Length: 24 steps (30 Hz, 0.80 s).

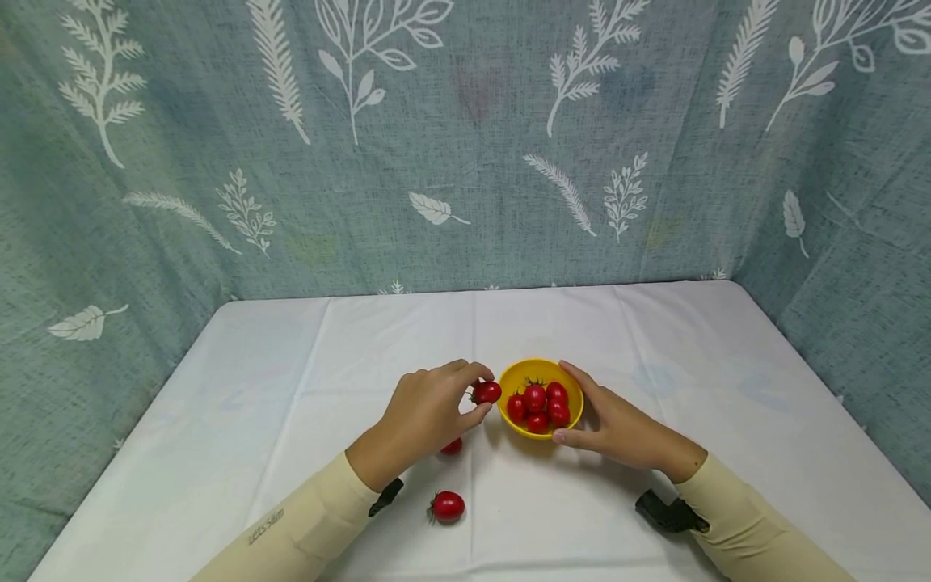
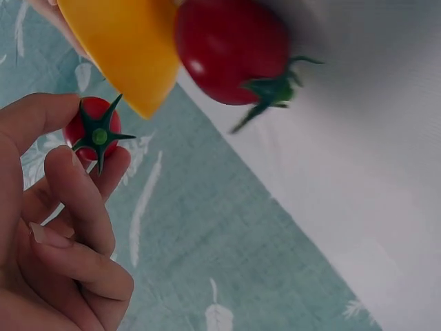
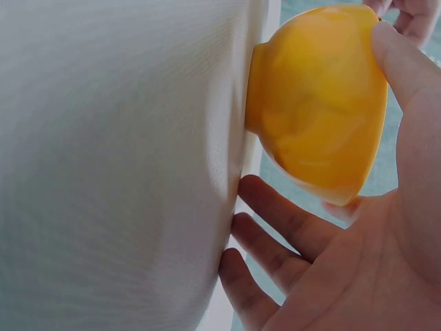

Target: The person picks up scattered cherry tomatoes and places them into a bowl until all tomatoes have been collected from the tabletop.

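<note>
A small red cherry tomato with a green calyx is pinched between thumb and fingertips of my left hand, just left of the yellow bowl. In the left wrist view the calyx of that tomato faces the camera, and the other fingers curl loosely. My right hand holds the bowl at its right side, thumb and index finger at the rim. The right wrist view shows its remaining fingers spread with their tips at the white cloth. Several cherry tomatoes lie inside the bowl.
One loose tomato lies on the white-covered table below the left forearm. Another tomato is partly hidden by the left hand. A green leaf-patterned curtain stands behind the table and at both sides.
</note>
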Each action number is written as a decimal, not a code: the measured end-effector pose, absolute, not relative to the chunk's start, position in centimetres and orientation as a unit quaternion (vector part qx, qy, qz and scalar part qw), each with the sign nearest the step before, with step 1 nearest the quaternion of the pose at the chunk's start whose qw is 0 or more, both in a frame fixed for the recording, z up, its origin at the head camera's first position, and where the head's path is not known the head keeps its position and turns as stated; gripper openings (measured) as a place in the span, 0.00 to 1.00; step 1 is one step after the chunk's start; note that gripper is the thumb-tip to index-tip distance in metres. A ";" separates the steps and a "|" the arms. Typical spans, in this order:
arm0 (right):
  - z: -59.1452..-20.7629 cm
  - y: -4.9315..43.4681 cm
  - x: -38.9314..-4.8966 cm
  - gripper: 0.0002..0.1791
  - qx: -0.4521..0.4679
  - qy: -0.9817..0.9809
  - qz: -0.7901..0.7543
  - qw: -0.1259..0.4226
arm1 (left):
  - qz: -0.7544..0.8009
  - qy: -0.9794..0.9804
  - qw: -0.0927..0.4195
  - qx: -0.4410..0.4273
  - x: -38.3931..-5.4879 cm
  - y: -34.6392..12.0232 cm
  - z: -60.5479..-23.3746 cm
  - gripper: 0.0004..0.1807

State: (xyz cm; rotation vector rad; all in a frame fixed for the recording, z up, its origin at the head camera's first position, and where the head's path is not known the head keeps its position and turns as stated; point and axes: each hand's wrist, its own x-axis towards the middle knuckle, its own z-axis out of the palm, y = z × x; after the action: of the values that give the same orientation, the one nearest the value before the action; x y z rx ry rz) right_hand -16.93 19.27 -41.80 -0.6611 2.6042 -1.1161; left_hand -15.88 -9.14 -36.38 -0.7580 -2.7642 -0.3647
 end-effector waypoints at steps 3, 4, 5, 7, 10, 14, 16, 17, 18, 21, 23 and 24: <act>-41.7 19.2 -16.9 0.57 -0.228 0.889 -0.380 0.116 | -0.125 -0.946 0.128 -0.270 -16.2 -8.5 -36.1 0.19; -41.7 19.2 -16.9 0.57 -0.229 0.888 -0.381 0.116 | -0.127 -0.945 0.127 -0.274 -16.3 -8.4 -36.1 0.19; -41.7 19.2 -16.9 0.57 -0.230 0.887 -0.382 0.116 | -0.128 -0.944 0.127 -0.277 -16.5 -8.2 -36.0 0.19; -41.7 19.3 -17.0 0.57 -0.232 0.887 -0.382 0.114 | -0.130 -0.942 0.128 -0.283 -16.8 -7.9 -36.0 0.18; -41.8 19.3 -17.0 0.57 -0.233 0.887 -0.383 0.113 | -0.129 -0.940 0.129 -0.288 -17.2 -7.4 -36.0 0.17; -41.9 19.4 -17.0 0.56 -0.237 0.885 -0.385 0.110 | -0.122 -0.938 0.132 -0.298 -17.7 -6.8 -36.1 0.17; -42.0 19.4 -17.0 0.56 -0.239 0.884 -0.387 0.109 | -0.119 -0.937 0.132 -0.302 -18.0 -6.5 -36.2 0.17; -42.0 19.4 -17.1 0.56 -0.239 0.884 -0.387 0.109 | -0.118 -0.936 0.132 -0.303 -18.0 -6.4 -36.2 0.17; -42.0 19.5 -17.1 0.56 -0.239 0.884 -0.386 0.109 | -0.117 -0.936 0.130 -0.304 -18.1 -6.3 -36.3 0.17; -42.0 19.4 -17.1 0.56 -0.237 0.885 -0.385 0.110 | -0.117 -0.938 0.123 -0.303 -18.4 -6.1 -36.4 0.18; -42.0 19.4 -17.0 0.56 -0.236 0.886 -0.385 0.111 | -0.118 -0.937 0.119 -0.306 -18.5 -5.9 -36.5 0.18; -41.9 19.4 -17.0 0.56 -0.236 0.885 -0.384 0.112 | -0.116 -0.937 0.118 -0.308 -18.5 -5.8 -36.5 0.18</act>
State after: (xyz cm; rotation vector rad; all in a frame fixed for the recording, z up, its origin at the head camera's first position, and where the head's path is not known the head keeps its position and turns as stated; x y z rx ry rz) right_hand -17.04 19.42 -41.95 -0.6924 2.5998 -1.1289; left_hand -18.51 -5.81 -36.54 -0.8998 -2.7417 -0.3405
